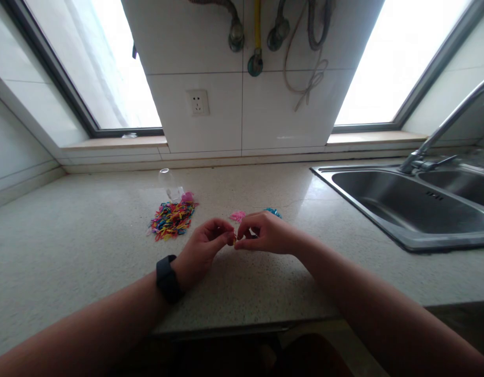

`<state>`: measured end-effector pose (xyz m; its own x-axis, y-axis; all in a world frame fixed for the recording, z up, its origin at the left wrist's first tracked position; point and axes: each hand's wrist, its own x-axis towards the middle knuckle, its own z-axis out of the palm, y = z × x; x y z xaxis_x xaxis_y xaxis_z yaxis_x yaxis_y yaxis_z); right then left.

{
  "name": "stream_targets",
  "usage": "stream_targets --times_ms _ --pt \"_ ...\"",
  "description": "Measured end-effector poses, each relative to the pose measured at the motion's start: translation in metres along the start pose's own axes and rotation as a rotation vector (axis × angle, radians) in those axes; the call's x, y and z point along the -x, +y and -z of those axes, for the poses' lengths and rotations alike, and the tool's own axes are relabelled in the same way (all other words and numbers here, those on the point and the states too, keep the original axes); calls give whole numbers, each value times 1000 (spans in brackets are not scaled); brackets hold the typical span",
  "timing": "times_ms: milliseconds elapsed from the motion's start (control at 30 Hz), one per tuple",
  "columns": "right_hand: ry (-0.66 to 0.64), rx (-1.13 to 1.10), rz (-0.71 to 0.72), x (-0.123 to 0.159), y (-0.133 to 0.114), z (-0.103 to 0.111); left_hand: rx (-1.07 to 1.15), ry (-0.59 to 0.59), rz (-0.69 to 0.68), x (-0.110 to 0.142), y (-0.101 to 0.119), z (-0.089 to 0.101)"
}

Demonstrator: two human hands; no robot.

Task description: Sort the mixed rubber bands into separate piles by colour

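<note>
Multicoloured bands [172, 217] are lying in a loose heap between nine and ten o'clock from where the hands are meeting, probably so near the left hand [200, 246] to be within easy reach. Its thumb and forefinger are pressing together on a tiny reddish-yellow piece [234, 240], the other fingers curling in. The right hand [267, 233] is bringing thumb and forefinger almost together at the same piece; whether they are gripping it, I cannot tell. Both forearms are converging from seven and four o'clock, presumably to steady such small work. A pink cluster [238, 216] is sitting at twelve and a blue cluster [273, 212] at two, apart from the heap, seemingly sorted by colour. A clear container [167, 183] is standing just behind the heap, between ten and eleven.

Everything is resting on a pale speckled counter [104, 220]. At three o'clock a steel sink [383, 196] is sitting in it, while a socket [197, 102] is showing on the tiled wall [281, 125] at eleven, daylight coming through windows on either side.
</note>
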<state>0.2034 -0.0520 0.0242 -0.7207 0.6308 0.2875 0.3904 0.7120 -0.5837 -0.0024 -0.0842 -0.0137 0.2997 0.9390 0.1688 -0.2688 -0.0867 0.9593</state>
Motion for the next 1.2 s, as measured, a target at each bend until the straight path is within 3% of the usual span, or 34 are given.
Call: stream_targets --times_ms 267,533,733,1200 --pt "140 -17 15 -3 -2 -6 13 48 -12 -1 -1 0" --pt "149 -40 34 0 -4 0 55 124 13 -2 2 -3" --pt "220 -72 -20 2 8 3 250 177 94 -2 5 0" --pt "263 -83 -96 2 15 8 282 77 192 3 8 2"
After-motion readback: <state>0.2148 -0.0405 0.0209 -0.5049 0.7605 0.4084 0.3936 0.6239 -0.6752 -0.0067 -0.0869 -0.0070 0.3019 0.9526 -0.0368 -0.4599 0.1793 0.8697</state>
